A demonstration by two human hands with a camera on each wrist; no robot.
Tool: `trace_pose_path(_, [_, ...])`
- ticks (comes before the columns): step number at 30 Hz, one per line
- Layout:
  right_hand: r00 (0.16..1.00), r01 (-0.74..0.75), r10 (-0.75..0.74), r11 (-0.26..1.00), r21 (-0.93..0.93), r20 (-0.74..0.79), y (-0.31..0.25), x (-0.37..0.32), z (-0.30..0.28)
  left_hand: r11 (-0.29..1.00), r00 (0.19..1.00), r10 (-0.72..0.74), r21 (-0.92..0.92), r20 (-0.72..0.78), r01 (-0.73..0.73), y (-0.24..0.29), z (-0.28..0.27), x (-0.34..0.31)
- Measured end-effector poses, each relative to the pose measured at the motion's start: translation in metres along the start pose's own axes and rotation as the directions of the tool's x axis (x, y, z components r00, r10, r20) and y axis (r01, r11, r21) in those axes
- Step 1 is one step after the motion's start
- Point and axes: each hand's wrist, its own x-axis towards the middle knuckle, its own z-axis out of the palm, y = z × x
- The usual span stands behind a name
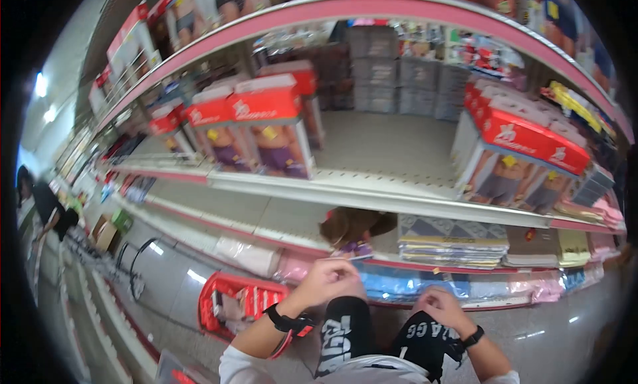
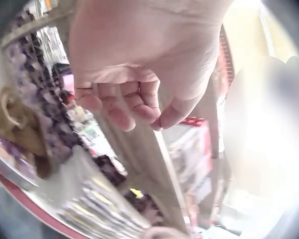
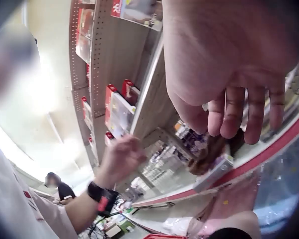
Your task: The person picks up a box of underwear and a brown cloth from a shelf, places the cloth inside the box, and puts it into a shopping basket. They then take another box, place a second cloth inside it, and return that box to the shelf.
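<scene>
My left hand (image 1: 327, 282) hovers over my left knee, before the lower shelf, its fingers loosely curled around nothing. In the left wrist view that hand (image 2: 139, 64) has its thumb tip close to the index fingertip. My right hand (image 1: 440, 307) is by my right knee; in the right wrist view its fingers (image 3: 232, 112) hang relaxed, with nothing in them. Nearest the left hand, a brown, soft-looking item (image 1: 352, 226) lies on the lower shelf beside a stack of flat grey-and-yellow packages (image 1: 452, 243). Red-and-white underwear boxes (image 1: 266, 108) stand on the shelf above.
A red shopping basket (image 1: 207, 303) holding red-and-white boxes sits on the floor to my left. More underwear boxes (image 1: 525, 141) fill the right of the middle shelf, with grey boxes (image 1: 375, 71) behind. Bagged blue textiles (image 1: 399, 284) lie lowest. Another person (image 1: 50, 201) stands far left.
</scene>
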Motion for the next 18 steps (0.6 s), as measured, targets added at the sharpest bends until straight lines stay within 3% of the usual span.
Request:
trace_pose_path(2, [0.945,-0.327,0.317,0.918,0.226,0.08,0.006,-0.034,0.013,0.985,0.98,0.153,-0.106,0.129,-0.14,0.06,0.017,-0.015])
trace_pose_path(4, [0.889,-0.449,0.418,0.877,0.172,0.187,0.024,-0.059,0.022,0.929,0.89,0.366,-0.164,0.274,-0.331,0.096,0.029,-0.025])
trace_pose_path(6, [0.893,-0.432,0.412,0.898,0.084,0.183,0.064,-0.087,0.043,0.791,0.833,0.493,-0.529,0.253,-0.307,0.113,0.056,-0.03])
trace_pose_path(8, [0.867,-0.488,0.474,0.871,0.065,0.155,0.077,-0.099,0.05,0.696,0.817,0.527,-0.67,0.234,-0.257,0.119,0.08,-0.036])
trace_pose_path(9, [0.846,-0.527,0.513,0.846,0.085,0.142,0.076,-0.105,0.05,0.695,0.848,0.485,-0.683,0.213,-0.226,0.121,0.093,-0.044])
trace_pose_path(11, [0.818,-0.574,0.565,0.794,0.199,0.105,0.078,-0.107,0.053,0.442,0.932,0.334,-0.896,0.14,-0.024,0.125,0.116,-0.055])
trace_pose_path(12, [0.807,-0.582,0.583,0.761,0.287,0.091,0.085,-0.112,0.055,0.432,0.938,0.319,-0.902,0.136,-0.016,0.116,0.116,-0.053])
trace_pose_path(14, [0.786,-0.604,0.613,0.734,0.309,0.079,0.082,-0.11,0.054,0.501,0.844,0.493,-0.862,0.21,-0.078,0.097,0.112,-0.042])
trace_pose_path(15, [0.779,-0.61,0.624,0.729,0.31,0.065,0.083,-0.11,0.054,0.479,0.894,0.43,-0.871,0.126,-0.107,0.1,0.122,-0.046])
trace_pose_path(16, [0.774,-0.614,0.631,0.726,0.31,0.053,0.082,-0.11,0.053,0.477,0.894,0.427,-0.873,0.132,-0.099,0.099,0.126,-0.045])
trace_pose_path(18, [0.766,-0.614,0.642,0.714,0.337,0.035,0.078,-0.107,0.053,0.346,0.872,0.482,-0.932,0.081,-0.104,0.096,0.133,-0.042])
